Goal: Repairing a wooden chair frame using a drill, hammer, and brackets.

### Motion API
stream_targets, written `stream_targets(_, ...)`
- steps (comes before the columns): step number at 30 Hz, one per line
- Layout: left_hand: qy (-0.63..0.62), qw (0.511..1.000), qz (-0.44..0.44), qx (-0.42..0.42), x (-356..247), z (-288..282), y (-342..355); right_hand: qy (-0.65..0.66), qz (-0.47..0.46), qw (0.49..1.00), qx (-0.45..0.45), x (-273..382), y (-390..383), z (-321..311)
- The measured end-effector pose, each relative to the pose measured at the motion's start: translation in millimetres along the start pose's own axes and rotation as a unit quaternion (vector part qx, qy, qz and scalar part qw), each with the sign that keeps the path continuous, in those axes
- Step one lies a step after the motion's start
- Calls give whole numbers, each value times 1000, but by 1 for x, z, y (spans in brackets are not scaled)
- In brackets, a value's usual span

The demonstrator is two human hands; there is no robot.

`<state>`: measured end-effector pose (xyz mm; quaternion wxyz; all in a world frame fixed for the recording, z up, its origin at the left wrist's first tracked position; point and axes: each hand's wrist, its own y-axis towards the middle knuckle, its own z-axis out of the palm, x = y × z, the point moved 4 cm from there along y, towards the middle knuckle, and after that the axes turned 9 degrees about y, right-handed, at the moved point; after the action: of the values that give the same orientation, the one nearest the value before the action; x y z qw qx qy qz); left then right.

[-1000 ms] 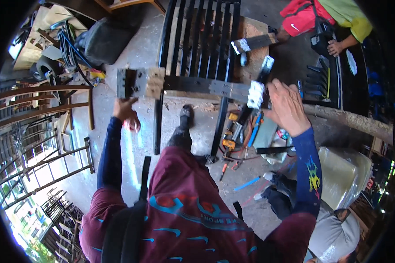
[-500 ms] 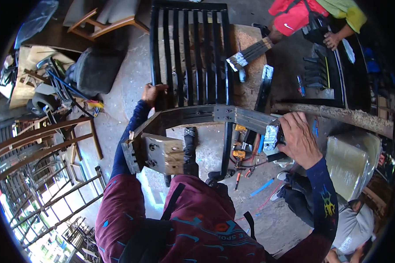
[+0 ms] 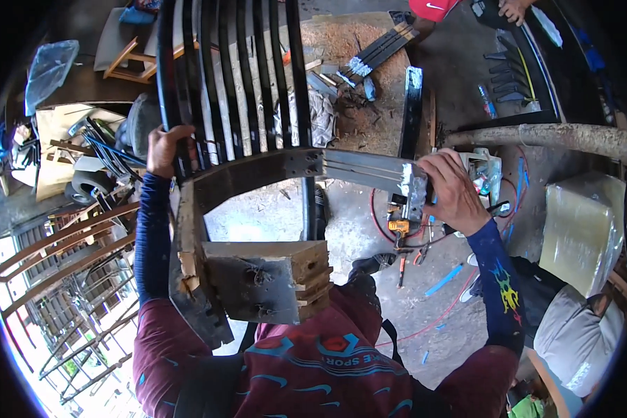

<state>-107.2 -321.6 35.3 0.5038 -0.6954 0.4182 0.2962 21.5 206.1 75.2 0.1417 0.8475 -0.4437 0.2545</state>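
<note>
My left hand [image 3: 169,148] is closed round the left rail of a black slatted wooden frame [image 3: 297,90], which extends away from me to the top edge. My right hand [image 3: 449,188] grips the right end of a grey-black crossbar [image 3: 251,164] joined across the frame, beside a white patch [image 3: 411,181] on that end. Toward me, at the crossbar's left, an angled dark piece with split pale wood [image 3: 188,230] carries a chunky block [image 3: 251,279] with holes and rough edges above my shirt.
Behind are a sawdust-covered board [image 3: 362,35], loose bars [image 3: 380,52] and a co-worker's hand [image 3: 514,10]. Power tools [image 3: 399,226] and hoses lie below my right hand. A grey-clad person [image 3: 578,334] is at lower right, beside a wrapped cushion [image 3: 582,230]. Chairs and metal racks [image 3: 83,320] crowd the left.
The slatted frame has risen and shifted left, exposing the sawdust-covered board. My left hand has moved from below the left end piece up onto the rail; the crossbar has swung round.
</note>
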Motion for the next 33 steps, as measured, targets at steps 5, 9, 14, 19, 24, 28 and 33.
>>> stream_targets(5, 129, 989, 58, -29, -55, -42, 4, 94, -14, 991, -94, -34, 19, 87)
stream_targets(9, 247, 962, 108, -34, -78, -58, 15, 143, -41, 975, -166, -42, 35, 175)
stream_targets(14, 283, 955, 58, -71, -66, -59, 31, 166, 9, 969, -181, -49, 40, 248)
stream_targets(19, 278, 958, 31, -57, -60, -41, 44, 192, 33, 966, -169, -66, 54, 271)
stream_targets(24, 331, 940, 43, -67, -70, -20, 45, 69, 21, 985, -156, -78, 59, 278)
stream_targets(28, 349, 933, 33, -82, -71, -14, 45, 70, 49, 980, -178, -80, 55, 281)
stream_targets(33, 347, 934, 28, -78, -72, -13, 48, 54, 129, 981, -135, -77, 46, 273)
